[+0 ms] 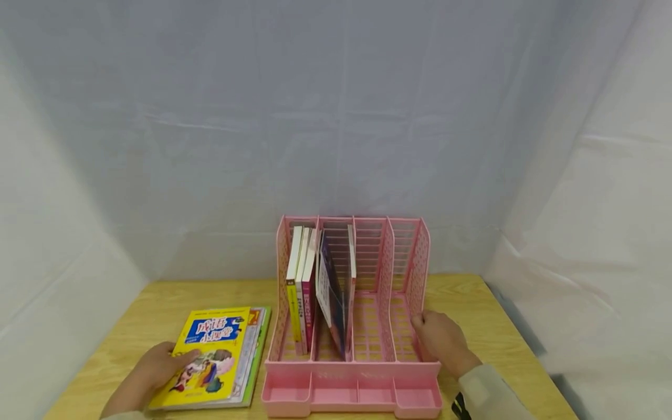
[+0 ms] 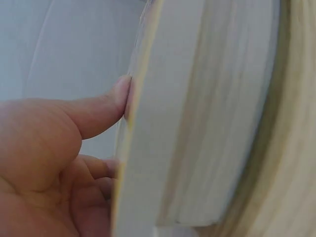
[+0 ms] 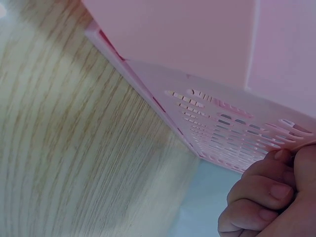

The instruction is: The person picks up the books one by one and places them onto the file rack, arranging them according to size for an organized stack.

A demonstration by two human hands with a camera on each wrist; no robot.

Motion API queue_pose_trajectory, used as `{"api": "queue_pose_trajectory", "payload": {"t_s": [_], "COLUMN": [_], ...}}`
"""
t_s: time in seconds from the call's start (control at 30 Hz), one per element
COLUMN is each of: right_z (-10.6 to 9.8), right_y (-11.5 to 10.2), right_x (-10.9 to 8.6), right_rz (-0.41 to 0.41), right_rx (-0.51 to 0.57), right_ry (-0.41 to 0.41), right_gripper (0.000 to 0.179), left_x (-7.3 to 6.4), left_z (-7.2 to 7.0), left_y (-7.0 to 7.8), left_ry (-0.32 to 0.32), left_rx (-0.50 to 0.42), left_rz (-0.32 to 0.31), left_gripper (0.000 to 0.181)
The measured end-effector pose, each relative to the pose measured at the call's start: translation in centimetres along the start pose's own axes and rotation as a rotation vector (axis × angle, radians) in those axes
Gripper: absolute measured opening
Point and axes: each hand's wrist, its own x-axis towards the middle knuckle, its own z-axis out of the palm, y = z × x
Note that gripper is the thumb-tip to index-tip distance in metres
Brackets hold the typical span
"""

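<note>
A yellow book with a blue title panel lies on top of a small stack at the left. My left hand is at its left edge, thumb on the cover and the other fingers curled at the side; the left wrist view shows the thumb against the cover. The pink file rack stands in the middle with four upright slots. My right hand grips the front edge of its right side wall, fingers curled by the perforated panel.
Several books stand in the rack's leftmost slot. A dark-covered book leans in the second slot, near a thin upright one. Shallow trays run along the rack's front. White sheeting surrounds the wooden table.
</note>
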Motion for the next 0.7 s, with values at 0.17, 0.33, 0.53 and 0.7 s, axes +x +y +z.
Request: {"api": "queue_pose_trajectory", "payload": {"t_s": [0.17,0.33,0.53,0.7], "right_z": [-0.1,0.0,0.0,-0.2], "right_y": [0.0,0.0,-0.1,-0.1], "right_x": [-0.1,0.0,0.1,-0.1], "right_rz": [0.014,0.019,0.012,0.015], "right_rx": [0.001,0.002,-0.014,-0.002], "right_ry": [-0.006,-0.011,0.009,0.003], "right_gripper": [0.041,0.041,0.041,0.042], "left_x": [0.2,-0.3,-1.7,-3.9], "left_z": [0.0,0.0,-0.8,-0.7], "left_y": [-0.6,-0.4,2.0,5.2], "left_ry": [0.027,0.07,0.285,0.514], "left_rx": [0.099,0.161,0.103,-0.185], "left_rz": [0.027,0.022,0.117,0.282], "left_gripper": [0.099,0.098,0.075,0.062]}}
